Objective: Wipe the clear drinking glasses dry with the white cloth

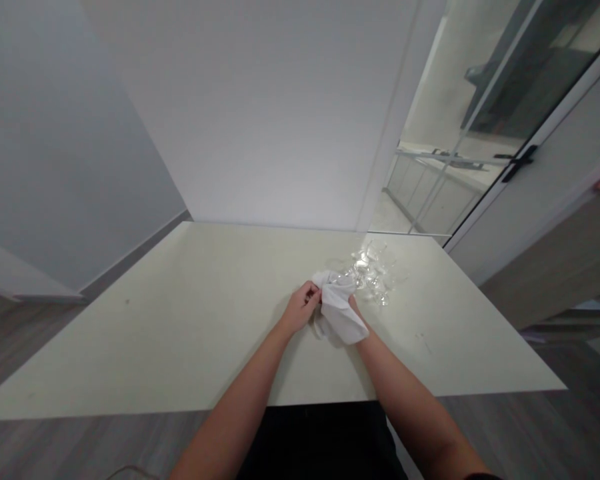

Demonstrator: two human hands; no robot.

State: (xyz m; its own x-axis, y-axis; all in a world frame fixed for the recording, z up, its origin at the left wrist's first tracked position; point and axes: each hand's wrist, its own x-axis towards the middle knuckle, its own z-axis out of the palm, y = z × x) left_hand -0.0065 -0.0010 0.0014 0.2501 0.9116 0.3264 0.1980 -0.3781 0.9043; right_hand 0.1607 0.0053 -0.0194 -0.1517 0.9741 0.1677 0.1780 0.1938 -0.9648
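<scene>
A crumpled white cloth (341, 308) is bunched between my two hands above the pale table (180, 333). My left hand (301, 308) pinches the cloth's left edge with curled fingers. My right hand (354, 305) is almost wholly covered by the cloth, and its fingers do not show. Just beyond the cloth several clear glasses (373, 270) stand or lie close together on the table; I cannot tell whether a hand holds one of them inside the cloth.
The table's far edge meets a white wall (260, 120). A glass door with a black handle (517, 162) stands at the right. Grey wood floor (20, 333) lies to the left and right of the table.
</scene>
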